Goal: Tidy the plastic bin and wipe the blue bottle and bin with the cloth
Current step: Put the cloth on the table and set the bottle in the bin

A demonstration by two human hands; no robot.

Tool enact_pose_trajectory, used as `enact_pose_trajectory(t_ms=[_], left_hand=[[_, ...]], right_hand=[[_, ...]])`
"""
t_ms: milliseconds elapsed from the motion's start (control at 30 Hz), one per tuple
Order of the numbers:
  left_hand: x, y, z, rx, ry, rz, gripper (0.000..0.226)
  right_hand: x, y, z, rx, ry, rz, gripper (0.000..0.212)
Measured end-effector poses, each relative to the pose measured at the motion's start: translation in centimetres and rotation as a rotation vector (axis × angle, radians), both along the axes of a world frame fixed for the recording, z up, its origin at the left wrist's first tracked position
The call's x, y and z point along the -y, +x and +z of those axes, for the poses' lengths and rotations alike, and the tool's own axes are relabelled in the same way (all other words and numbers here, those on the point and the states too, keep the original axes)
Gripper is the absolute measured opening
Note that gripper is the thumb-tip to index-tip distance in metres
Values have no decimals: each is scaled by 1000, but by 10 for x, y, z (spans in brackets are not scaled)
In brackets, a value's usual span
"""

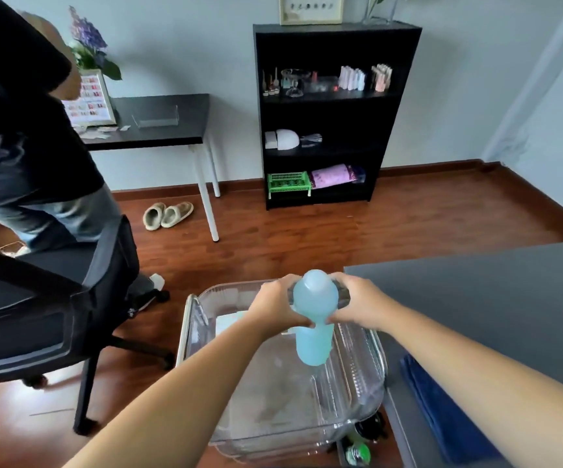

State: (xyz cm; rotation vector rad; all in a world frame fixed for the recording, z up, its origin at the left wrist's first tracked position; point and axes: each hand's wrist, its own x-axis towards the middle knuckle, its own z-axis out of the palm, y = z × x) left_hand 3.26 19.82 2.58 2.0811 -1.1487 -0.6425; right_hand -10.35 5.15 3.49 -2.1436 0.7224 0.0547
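A light blue plastic bottle [314,319] stands upright over the clear plastic bin [273,400], held between both hands. My left hand [275,307] grips its left side at the waist, and my right hand [357,304] grips its right side. The bin sits below me beside the grey table, with clear inner dividers on its right side and a pale item at its far end. A dark blue cloth [442,410] lies on the grey table [492,298] to the right of the bin.
A black office chair [54,315] stands to the left of the bin. Another person [27,130] stands at the far left by a black desk [158,123]. A black shelf unit [327,113] stands against the back wall. Slippers [167,215] lie on the wooden floor. A green-capped item [357,450] lies under the bin's near corner.
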Motion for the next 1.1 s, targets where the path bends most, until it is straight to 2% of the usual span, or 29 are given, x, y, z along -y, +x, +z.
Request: enact_pose_trajectory(t_ms=[333,833,967,1100], left_hand=[[77,-1,-21,-7,-6,65,76],[86,13,-32,27,44,33,82],[82,14,-30,4,67,10,83],[78,15,-22,10,81,-14,93]], right_hand=[[64,0,-18,51,47,-47,75],[70,6,-32,86,75,-56,72],[66,6,-31,66,74,-53,77],[61,6,-23,34,34,-52,95]])
